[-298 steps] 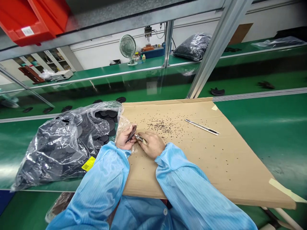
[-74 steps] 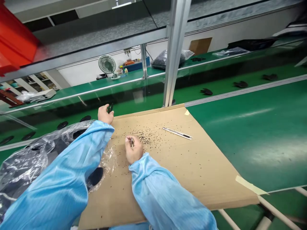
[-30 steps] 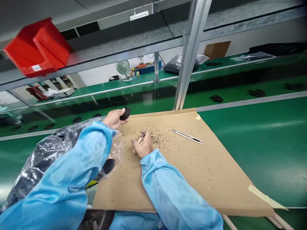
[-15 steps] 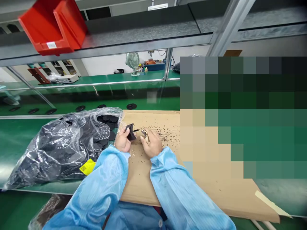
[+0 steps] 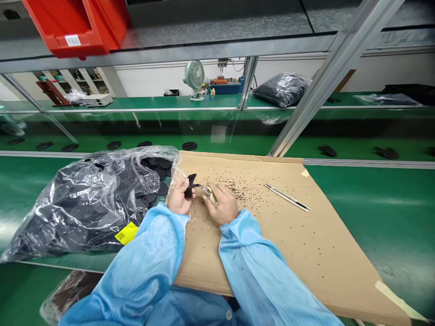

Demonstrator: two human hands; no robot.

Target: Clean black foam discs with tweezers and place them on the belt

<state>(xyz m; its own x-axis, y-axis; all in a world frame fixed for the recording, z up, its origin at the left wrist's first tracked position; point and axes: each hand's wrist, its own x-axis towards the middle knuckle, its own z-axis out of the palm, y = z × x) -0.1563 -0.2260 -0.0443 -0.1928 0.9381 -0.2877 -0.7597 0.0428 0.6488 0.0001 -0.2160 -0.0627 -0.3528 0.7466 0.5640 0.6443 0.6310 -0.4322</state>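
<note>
My left hand (image 5: 179,200) pinches a black curved plastic piece (image 5: 190,185), tilted so it shows nearly edge-on. A small dark stub sticks out from its right side. In my right hand (image 5: 224,204) is a pair of cutting pliers (image 5: 208,192), fingers wrapped round its pale handles. The metal jaws point left and are at the stub; whether they touch it is too small to tell. Both hands are above a cardboard sheet (image 5: 268,253), where many tiny black bits (image 5: 239,192) lie scattered, thickest just beyond my right hand.
To the left, a clear plastic bag (image 5: 84,203) full of black round pieces lies against the cardboard. A slim silver tool (image 5: 287,197) rests at the right. Black discs (image 5: 189,146) sit along the green surface behind. Overhead, a red bin (image 5: 76,34) hangs on a metal frame.
The pliers' jaws have come up to the stub on the black piece. My left hand has turned the piece more edge-on. The camera view has shifted slightly.
</note>
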